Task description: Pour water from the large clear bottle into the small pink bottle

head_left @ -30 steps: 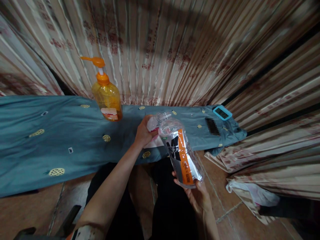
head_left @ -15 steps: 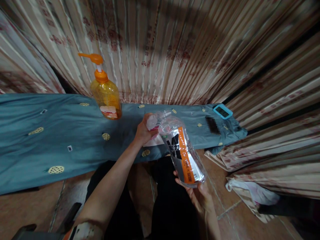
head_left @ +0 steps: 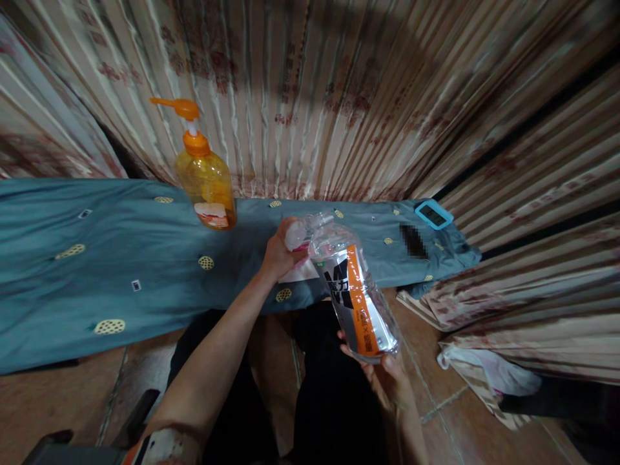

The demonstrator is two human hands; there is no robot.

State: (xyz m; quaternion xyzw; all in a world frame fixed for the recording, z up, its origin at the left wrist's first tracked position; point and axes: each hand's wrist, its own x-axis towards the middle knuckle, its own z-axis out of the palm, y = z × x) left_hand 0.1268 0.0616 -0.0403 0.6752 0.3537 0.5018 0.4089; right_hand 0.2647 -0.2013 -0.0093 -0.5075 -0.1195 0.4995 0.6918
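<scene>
A clear plastic bottle (head_left: 356, 290) with an orange, black and silver label is tilted, neck pointing up and away from me. My right hand (head_left: 385, 374) cups its base from below, fingers wrapped on it. My left hand (head_left: 279, 252) is closed around the bottle's neck and cap end, over the front edge of a bench covered in blue-green cloth (head_left: 97, 258). A white scrap of paper (head_left: 298, 272) lies on the cloth just under my left hand.
An orange pump dispenser bottle (head_left: 206, 181) stands at the back of the cloth. A small blue-framed device (head_left: 433, 214) rests at its right end. Striped curtains (head_left: 339, 97) hang behind and to the right. A white bag (head_left: 489, 374) sits on the tiled floor.
The view has dropped slightly, so everything sits a little higher in frame. The bottle and both hands keep nearly the same pose, shifted a touch to the right.
</scene>
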